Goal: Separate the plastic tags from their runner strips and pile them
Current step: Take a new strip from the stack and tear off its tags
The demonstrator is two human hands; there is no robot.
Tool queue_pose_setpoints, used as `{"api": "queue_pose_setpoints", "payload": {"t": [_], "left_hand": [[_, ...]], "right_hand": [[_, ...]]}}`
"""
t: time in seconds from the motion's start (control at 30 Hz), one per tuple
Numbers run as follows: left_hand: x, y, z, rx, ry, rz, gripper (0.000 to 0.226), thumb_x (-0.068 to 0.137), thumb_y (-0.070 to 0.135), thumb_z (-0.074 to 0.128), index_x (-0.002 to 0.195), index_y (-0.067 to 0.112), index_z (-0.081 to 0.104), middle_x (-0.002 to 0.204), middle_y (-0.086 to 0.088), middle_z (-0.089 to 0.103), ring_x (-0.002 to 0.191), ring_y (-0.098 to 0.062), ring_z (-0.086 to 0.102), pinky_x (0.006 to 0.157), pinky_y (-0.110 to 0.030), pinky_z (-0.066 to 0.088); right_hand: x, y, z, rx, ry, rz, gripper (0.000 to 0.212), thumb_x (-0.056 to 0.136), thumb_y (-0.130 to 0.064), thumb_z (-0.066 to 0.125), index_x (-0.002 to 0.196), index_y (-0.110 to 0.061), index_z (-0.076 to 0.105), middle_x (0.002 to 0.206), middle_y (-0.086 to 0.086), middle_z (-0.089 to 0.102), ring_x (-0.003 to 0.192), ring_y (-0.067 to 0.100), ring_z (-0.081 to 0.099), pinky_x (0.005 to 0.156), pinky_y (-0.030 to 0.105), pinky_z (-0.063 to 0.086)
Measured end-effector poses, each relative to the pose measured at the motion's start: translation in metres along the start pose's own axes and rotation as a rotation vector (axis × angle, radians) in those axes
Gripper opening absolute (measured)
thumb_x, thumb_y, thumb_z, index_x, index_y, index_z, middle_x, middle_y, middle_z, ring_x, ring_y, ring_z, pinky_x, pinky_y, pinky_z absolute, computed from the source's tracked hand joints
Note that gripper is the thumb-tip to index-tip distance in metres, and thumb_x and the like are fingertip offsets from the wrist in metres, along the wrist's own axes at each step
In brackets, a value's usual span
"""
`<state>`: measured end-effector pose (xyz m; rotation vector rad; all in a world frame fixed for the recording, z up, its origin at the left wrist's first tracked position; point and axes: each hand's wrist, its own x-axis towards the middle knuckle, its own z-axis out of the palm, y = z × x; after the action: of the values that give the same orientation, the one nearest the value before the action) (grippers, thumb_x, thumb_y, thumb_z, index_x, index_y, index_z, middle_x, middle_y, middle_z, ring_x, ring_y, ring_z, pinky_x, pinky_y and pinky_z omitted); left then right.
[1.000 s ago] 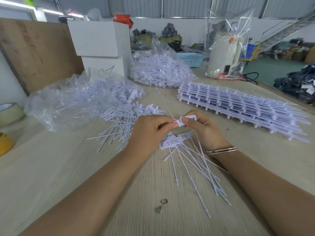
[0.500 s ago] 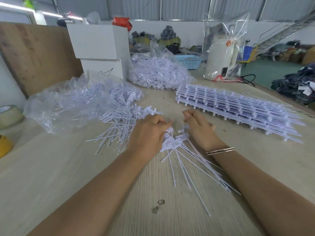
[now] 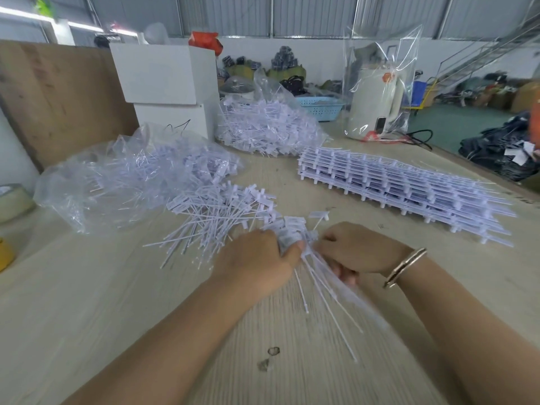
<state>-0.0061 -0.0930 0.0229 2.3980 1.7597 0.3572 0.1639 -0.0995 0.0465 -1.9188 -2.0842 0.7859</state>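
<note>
**Both hands on one bunch of loose tags**

Nearest me, two small dark marks (image 3: 270, 358) sit on the pale wooden table (image 3: 87, 317) between my forearms. Just beyond them, the thin tails of a bunch of plastic tags (image 3: 318, 276) fan toward me over the table. My left hand (image 3: 257, 258) has its fingers curled around the flat heads of that bunch. My right hand (image 3: 355, 249), a metal bangle (image 3: 404, 267) on its wrist, curls around the stems from the other side; the bunch is blurred here, so I cannot tell exactly how the fingers lie.

Just left of my left hand lies the pile of separated tags (image 3: 216, 211), spilling out beside a clear plastic bag (image 3: 122, 176) that holds more. To the right, well apart from my hands, sits a stack of runner strips (image 3: 409, 188) with tags attached.

Farther back, another bagged heap of tags (image 3: 268, 127) rests beside two stacked white boxes (image 3: 166, 83). A bagged white kettle (image 3: 377, 103) stands at the far right.
</note>
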Motion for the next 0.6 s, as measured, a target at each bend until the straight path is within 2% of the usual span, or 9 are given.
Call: {"api": "queue_pose_setpoints", "payload": {"t": [0.1, 0.13, 0.2, 0.3, 0.37, 0.43, 0.5, 0.57, 0.6], "left_hand": [[0.002, -0.004, 0.004, 0.026, 0.008, -0.034, 0.066, 0.088, 0.067, 0.023, 0.117, 0.016, 0.053, 0.117, -0.005, 0.056, 0.111, -0.024, 0.050, 0.083, -0.036, 0.042], [0.003, -0.006, 0.004, 0.037, 0.001, -0.046, 0.067, 0.088, 0.067, 0.023, 0.125, 0.016, 0.048, 0.124, -0.006, 0.053, 0.116, -0.025, 0.048, 0.087, -0.037, 0.041], [0.005, -0.009, 0.003, 0.027, -0.011, -0.063, 0.069, 0.089, 0.066, 0.025, 0.133, 0.017, 0.041, 0.131, -0.006, 0.049, 0.120, -0.025, 0.046, 0.093, -0.038, 0.040], [0.004, -0.009, 0.001, -0.005, -0.012, -0.089, 0.082, 0.084, 0.075, 0.020, 0.136, 0.015, 0.040, 0.132, -0.008, 0.050, 0.120, -0.026, 0.047, 0.093, -0.039, 0.041], [0.001, -0.006, 0.000, -0.014, -0.025, -0.107, 0.101, 0.072, 0.086, 0.014, 0.140, 0.016, 0.037, 0.135, -0.008, 0.048, 0.122, -0.027, 0.046, 0.095, -0.040, 0.040], [-0.001, -0.005, -0.001, 0.040, -0.032, -0.111, 0.113, 0.060, 0.094, 0.015, 0.139, 0.017, 0.037, 0.134, -0.006, 0.048, 0.122, -0.026, 0.046, 0.096, -0.042, 0.038], [0.000, -0.006, -0.001, 0.133, -0.041, -0.096, 0.103, 0.064, 0.090, 0.030, 0.136, 0.016, 0.037, 0.133, -0.005, 0.047, 0.122, -0.025, 0.044, 0.097, -0.042, 0.036], [0.001, -0.007, 0.001, 0.178, -0.043, -0.077, 0.085, 0.076, 0.075, 0.042, 0.135, 0.014, 0.036, 0.133, -0.006, 0.045, 0.123, -0.026, 0.041, 0.098, -0.042, 0.033], [0.002, -0.008, 0.001, 0.190, -0.041, -0.075, 0.078, 0.080, 0.068, 0.043, 0.134, 0.013, 0.036, 0.133, -0.007, 0.045, 0.124, -0.027, 0.041, 0.098, -0.042, 0.033]], "right_hand": [[-0.001, -0.016, 0.006, 0.372, -0.200, 0.037, 0.027, 0.098, -0.013, 0.035, 0.085, -0.002, 0.056, 0.059, 0.007, 0.063, 0.033, 0.013, 0.052, 0.037, 0.016, 0.039], [-0.002, -0.017, 0.008, 0.444, -0.250, 0.021, 0.025, 0.098, -0.011, 0.035, 0.093, 0.002, 0.056, 0.064, 0.008, 0.064, 0.034, 0.013, 0.054, 0.038, 0.016, 0.041], [-0.002, -0.018, 0.011, 0.487, -0.279, -0.011, 0.023, 0.095, -0.009, 0.036, 0.094, 0.000, 0.057, 0.065, 0.007, 0.065, 0.036, 0.013, 0.054, 0.039, 0.017, 0.042], [0.002, -0.014, 0.011, 0.416, -0.157, 0.011, 0.024, 0.089, -0.002, 0.038, 0.088, -0.010, 0.060, 0.055, 0.002, 0.063, 0.035, 0.013, 0.052, 0.039, 0.016, 0.041], [0.007, -0.006, 0.005, 0.301, 0.040, 0.014, 0.030, 0.088, -0.004, 0.039, 0.075, -0.015, 0.064, 0.049, -0.004, 0.060, 0.038, 0.010, 0.051, 0.040, 0.016, 0.039], [0.013, 0.007, -0.004, 0.154, 0.312, -0.004, 0.032, 0.088, -0.007, 0.041, 0.068, -0.019, 0.063, 0.059, -0.009, 0.059, 0.050, 0.007, 0.052, 0.047, 0.017, 0.039], [0.019, 0.022, -0.009, 0.034, 0.472, -0.006, 0.018, 0.089, -0.011, 0.046, 0.087, -0.020, 0.061, 0.087, -0.006, 0.058, 0.071, 0.010, 0.053, 0.062, 0.022, 0.038], [0.023, 0.032, -0.006, -0.133, 0.379, 0.003, 0.023, 0.090, -0.015, 0.049, 0.111, -0.021, 0.057, 0.109, -0.002, 0.051, 0.090, 0.015, 0.051, 0.078, 0.027, 0.040], [0.025, 0.036, -0.004, -0.191, 0.326, -0.003, 0.026, 0.090, -0.013, 0.048, 0.114, -0.020, 0.056, 0.111, -0.001, 0.049, 0.095, 0.016, 0.051, 0.084, 0.028, 0.041]]}}
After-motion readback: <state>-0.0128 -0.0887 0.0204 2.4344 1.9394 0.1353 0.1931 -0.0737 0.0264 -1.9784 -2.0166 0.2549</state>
